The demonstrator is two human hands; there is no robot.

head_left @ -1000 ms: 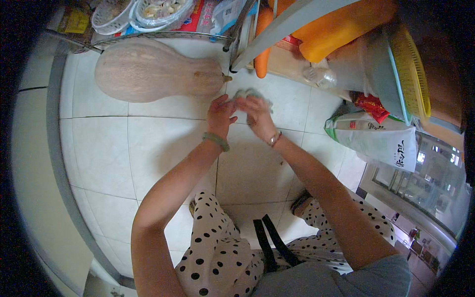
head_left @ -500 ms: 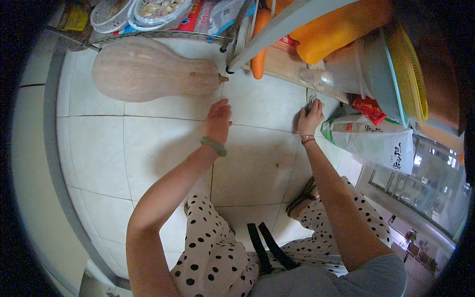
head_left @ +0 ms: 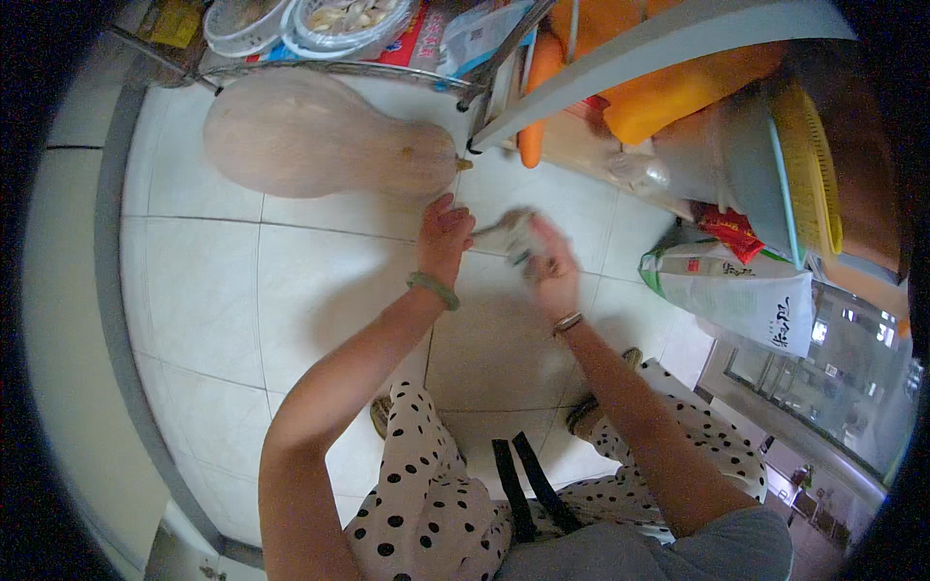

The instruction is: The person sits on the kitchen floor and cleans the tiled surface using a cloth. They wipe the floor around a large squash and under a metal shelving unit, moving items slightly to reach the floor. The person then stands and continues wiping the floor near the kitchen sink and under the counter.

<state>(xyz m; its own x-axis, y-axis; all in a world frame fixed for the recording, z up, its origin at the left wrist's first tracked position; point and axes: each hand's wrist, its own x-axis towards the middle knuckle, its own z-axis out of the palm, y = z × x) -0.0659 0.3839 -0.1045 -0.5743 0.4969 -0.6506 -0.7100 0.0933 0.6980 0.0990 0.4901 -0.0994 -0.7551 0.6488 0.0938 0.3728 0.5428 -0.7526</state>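
left hand (head_left: 444,237) and right hand (head_left: 552,266), at centre frame, both grasp a small pale object (head_left: 509,232) held between them above the tiled floor (head_left: 242,320); motion blur hides what it is. a large tan gourd (head_left: 320,136) lies at upper left. a firm two-handed grip, worked close to the body, seems best.

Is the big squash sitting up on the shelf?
No, the big tan squash lies on the white tiled floor, beside the rack.
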